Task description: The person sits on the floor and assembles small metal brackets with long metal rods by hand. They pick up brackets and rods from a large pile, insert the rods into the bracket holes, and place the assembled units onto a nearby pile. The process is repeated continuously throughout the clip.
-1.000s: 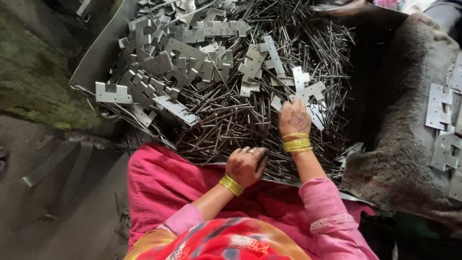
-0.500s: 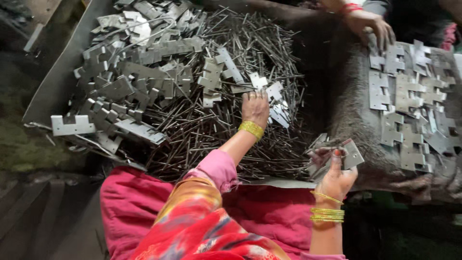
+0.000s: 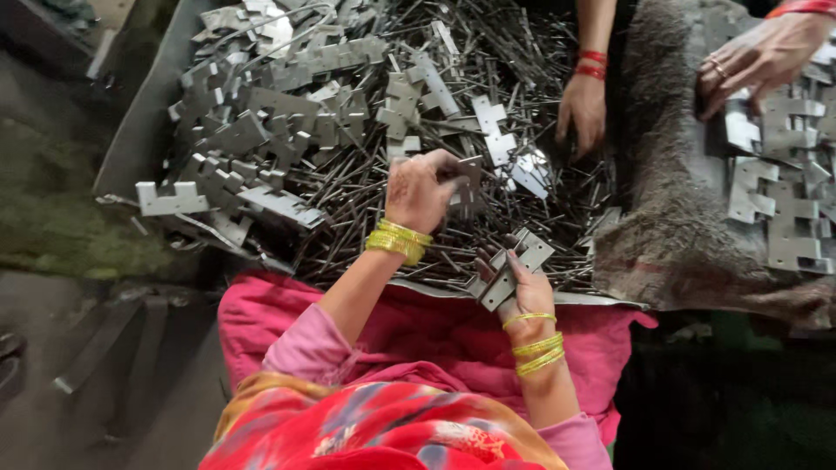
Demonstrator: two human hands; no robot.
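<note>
Head view: heaped metal pins [image 3: 366, 187] across the centre, notched plates [image 3: 252, 130] piled toward ten o'clock, grey cloth [image 3: 679, 226] at three o'clock. Left hand [image 3: 418, 191] closed on one plate [image 3: 468, 178]; right hand [image 3: 527, 292] clamped on stacked plates [image 3: 509, 265]. Co-worker's hands [image 3: 583, 109] at one o'clock.
</note>
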